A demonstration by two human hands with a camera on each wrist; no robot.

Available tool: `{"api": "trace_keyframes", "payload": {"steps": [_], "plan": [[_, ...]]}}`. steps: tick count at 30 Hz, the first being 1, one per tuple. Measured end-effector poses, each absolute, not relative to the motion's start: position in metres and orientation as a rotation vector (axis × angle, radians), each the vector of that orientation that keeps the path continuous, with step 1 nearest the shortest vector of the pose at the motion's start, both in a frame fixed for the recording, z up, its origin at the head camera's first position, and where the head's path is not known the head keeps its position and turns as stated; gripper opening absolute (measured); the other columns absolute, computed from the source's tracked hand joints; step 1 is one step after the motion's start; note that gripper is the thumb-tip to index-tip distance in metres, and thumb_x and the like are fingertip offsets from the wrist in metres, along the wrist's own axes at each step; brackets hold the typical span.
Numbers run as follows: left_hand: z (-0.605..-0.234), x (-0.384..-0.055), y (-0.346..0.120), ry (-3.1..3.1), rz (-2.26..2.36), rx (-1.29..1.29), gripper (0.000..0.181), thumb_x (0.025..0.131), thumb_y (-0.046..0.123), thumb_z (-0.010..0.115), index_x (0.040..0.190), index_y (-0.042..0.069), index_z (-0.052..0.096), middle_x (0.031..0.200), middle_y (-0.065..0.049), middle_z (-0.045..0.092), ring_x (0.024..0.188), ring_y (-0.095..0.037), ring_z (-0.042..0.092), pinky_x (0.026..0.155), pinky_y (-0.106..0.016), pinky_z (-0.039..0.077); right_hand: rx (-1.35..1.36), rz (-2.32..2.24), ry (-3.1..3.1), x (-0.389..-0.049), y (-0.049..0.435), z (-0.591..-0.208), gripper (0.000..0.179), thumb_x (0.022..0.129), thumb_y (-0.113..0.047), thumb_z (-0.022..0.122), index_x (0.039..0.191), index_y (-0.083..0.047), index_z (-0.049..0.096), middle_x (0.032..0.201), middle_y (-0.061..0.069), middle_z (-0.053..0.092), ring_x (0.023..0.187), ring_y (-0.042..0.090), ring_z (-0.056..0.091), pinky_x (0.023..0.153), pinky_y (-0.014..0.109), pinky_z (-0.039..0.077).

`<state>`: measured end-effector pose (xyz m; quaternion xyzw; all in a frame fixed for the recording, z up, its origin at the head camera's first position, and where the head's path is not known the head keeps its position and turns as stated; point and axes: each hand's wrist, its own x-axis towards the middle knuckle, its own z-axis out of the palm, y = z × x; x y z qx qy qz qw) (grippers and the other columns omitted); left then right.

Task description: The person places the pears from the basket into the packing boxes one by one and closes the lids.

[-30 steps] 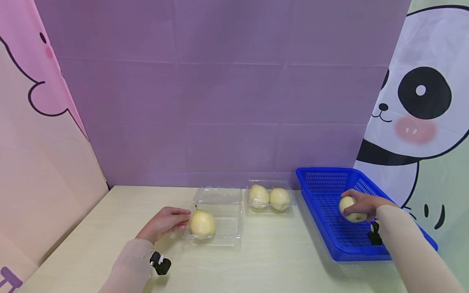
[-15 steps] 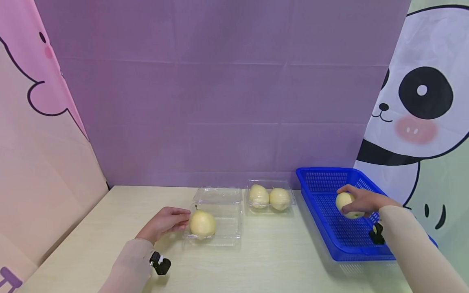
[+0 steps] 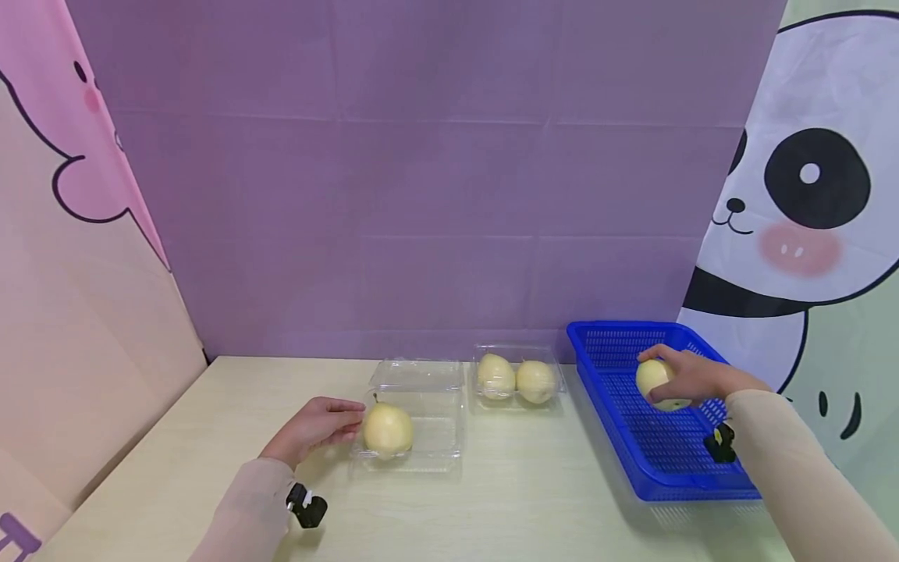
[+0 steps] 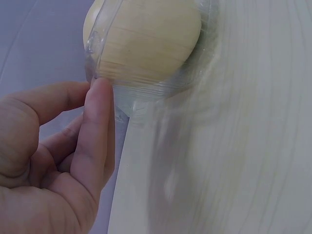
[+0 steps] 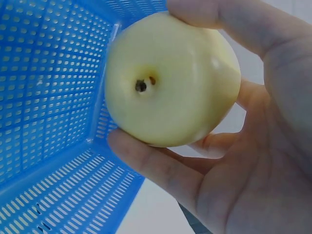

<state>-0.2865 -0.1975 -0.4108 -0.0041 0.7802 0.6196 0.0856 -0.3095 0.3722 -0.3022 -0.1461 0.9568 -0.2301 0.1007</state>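
My right hand (image 3: 691,376) grips a pale yellow pear (image 3: 655,382) over the blue basket. In the right wrist view the fingers and thumb curl round the pear (image 5: 170,83), its dark-pitted end facing the camera. My left hand (image 3: 316,428) pinches the left rim of an open clear plastic box (image 3: 438,437), thumb and fingertips meeting at its edge. One pear (image 3: 389,429) with a stem sits in that box's left half. Up close in the left wrist view, this pear (image 4: 146,39) shows through the plastic wall, beside my left hand (image 4: 63,146).
A second clear box (image 3: 518,402) holding two pears (image 3: 495,377) stands behind, against the purple backdrop (image 3: 435,172). The blue plastic basket (image 3: 611,437) with its raised mesh walls fills the right side of the pale wooden table (image 3: 520,499).
My right hand has lifted the pear slightly and carried it a little left and farther back over the basket. The left hand and the open box stay put.
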Motion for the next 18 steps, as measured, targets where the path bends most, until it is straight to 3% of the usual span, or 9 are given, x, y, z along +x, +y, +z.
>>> {"api": "trace_keyframes", "payload": {"steps": [10, 18], "plan": [[-0.414, -0.288, -0.199, 2.328, 1.853, -0.003, 0.036, 0.098, 0.003, 0.062, 0.126, -0.018, 0.056, 0.092, -0.009, 0.067, 0.077, -0.011, 0.063, 0.070, -0.023, 0.058, -0.520, -0.712, 2.835, -0.306, 0.361, -0.292, 0.065, 0.084, -0.021, 0.076, 0.137, -0.005, 0.043, 0.110, 0.022, 0.053, 0.087, 0.031, 0.057, 0.065, 0.037, 0.055], [-0.412, -0.286, -0.197, 2.323, 1.854, -0.006, 0.036, 0.098, 0.002, 0.061, 0.127, -0.018, 0.055, 0.093, -0.010, 0.067, 0.078, -0.012, 0.063, 0.070, -0.023, 0.058, -0.567, -0.626, 2.889, -0.305, 0.351, -0.288, 0.063, 0.084, -0.025, 0.078, 0.137, -0.009, 0.047, 0.111, 0.021, 0.052, 0.092, 0.034, 0.053, 0.067, 0.037, 0.053]]}}
